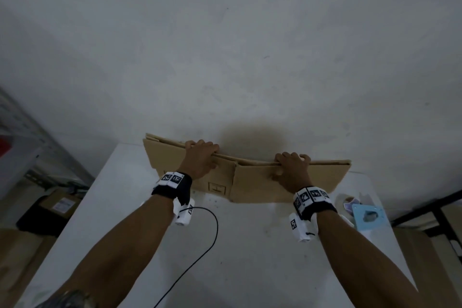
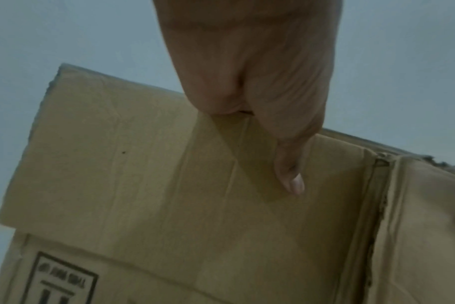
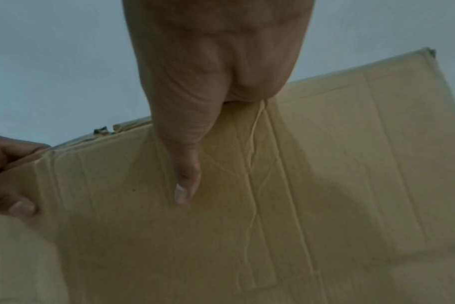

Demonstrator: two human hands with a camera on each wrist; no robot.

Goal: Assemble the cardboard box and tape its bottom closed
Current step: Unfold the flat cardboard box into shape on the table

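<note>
A flattened brown cardboard box [image 1: 252,180] stands on edge on the white table [image 1: 237,245], near the far wall. My left hand [image 1: 201,157] grips its top edge left of the middle crease, fingers hooked over the back, thumb pressed on the front face. My right hand [image 1: 291,169] grips the top edge right of the crease the same way. The left wrist view shows the thumb [image 2: 288,164] flat on the box [image 2: 195,205], above a printed symbol [image 2: 57,279]. In the right wrist view, the thumb [image 3: 185,174] lies against the box's creased panel [image 3: 299,195]. A tape roll [image 1: 350,201] lies at the table's right edge.
A light blue flat piece [image 1: 370,217] sits beside the tape on the right. A black cable [image 1: 200,245] trails from my left wrist across the table. Shelving and boxes [image 1: 50,207] stand on the floor at left, a dark frame [image 1: 430,212] at right.
</note>
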